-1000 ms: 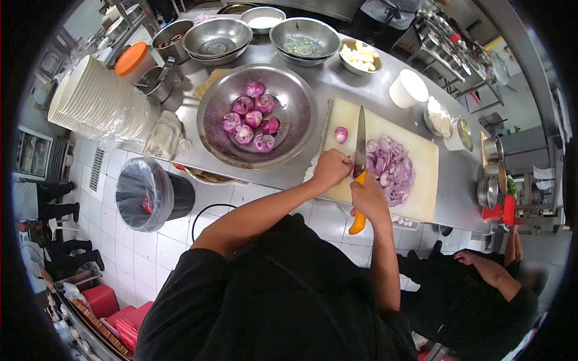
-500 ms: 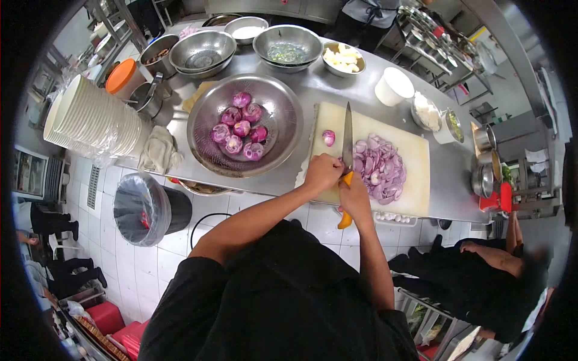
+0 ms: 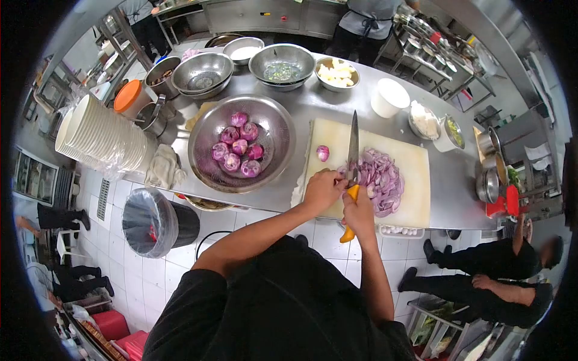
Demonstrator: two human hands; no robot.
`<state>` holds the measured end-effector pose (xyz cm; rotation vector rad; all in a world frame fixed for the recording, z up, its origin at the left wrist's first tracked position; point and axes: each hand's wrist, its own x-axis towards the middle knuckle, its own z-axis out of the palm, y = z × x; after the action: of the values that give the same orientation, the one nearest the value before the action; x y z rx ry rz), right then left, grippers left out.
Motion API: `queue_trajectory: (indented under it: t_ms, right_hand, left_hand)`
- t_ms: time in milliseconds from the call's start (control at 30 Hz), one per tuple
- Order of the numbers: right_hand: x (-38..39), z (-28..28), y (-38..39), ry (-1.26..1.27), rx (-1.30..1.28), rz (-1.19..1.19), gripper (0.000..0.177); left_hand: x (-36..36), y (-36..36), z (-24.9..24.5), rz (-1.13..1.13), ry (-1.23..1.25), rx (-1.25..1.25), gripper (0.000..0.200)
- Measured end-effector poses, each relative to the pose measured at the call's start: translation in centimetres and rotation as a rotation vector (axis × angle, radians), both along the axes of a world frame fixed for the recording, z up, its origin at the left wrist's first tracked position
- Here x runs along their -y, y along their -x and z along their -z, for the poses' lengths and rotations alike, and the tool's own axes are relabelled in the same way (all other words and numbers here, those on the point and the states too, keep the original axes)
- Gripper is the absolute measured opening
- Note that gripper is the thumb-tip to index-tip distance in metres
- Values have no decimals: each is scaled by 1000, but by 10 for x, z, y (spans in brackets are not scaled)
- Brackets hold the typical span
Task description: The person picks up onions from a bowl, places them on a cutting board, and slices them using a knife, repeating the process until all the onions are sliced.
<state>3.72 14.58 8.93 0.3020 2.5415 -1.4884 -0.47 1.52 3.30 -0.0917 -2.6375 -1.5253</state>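
The right hand [image 3: 359, 212] is clenched around the yellow handle of the knife [image 3: 353, 150], its blade over the cutting board [image 3: 415, 157] beside sliced onion [image 3: 380, 175]. The left hand [image 3: 322, 189] curls against the blade; whether it grips anything is hidden.

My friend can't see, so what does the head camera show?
A right hand grips a long orange-handled knife on a white cutting board beside sliced purple onion, the left hand curled by the blade. A round steel bowl of peeled purple onions sits left of the board.
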Motion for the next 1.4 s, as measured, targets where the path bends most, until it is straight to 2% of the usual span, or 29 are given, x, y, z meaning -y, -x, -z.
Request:
queue_trajectory:
  t_ms: [67, 167, 200, 300, 467, 733, 967, 1100, 1200, 1333, 1400]
  right_hand:
    - [-1, 10, 0, 33, 12, -2, 23]
    - [-1, 27, -7, 52, -13, -68, 24]
    - [6, 13, -12, 82, 33, -53, 24]
    - [4, 37, -16, 0, 63, -113, 24]
    - [-27, 63, -7, -164, -56, -123, 28]
    - [-43, 45, 2, -145, -49, -142, 30]
    - [-37, 24, -5, -102, -24, -124, 33]
    - [-20, 28, -9, -165, -61, -124, 37]
    - [-12, 40, -6, -121, -26, -154, 38]
    - [-9, 53, -7, -101, 36, -91, 36]
    - [-19, 51, -9, -188, -30, -87, 34]
  left_hand:
    - [-4, 3, 12, -45, 49, -62, 22]
    - [1, 2, 2, -106, 19, -25, 20]
    - [3, 3, -1, -120, 19, -31, 20]
    - [8, 9, -7, -157, 19, -50, 19]
    - [9, 14, -11, -196, 35, -45, 19]
    - [5, 22, -21, -179, 78, -97, 19]
    - [40, 49, -46, -241, 169, -167, 21]
    - [42, 48, -35, -87, 186, -51, 20]
    - [40, 59, -3, -63, 223, -255, 23]
    - [40, 63, 15, 10, 237, -205, 28]
    - [39, 53, 18, 100, 209, -153, 28]
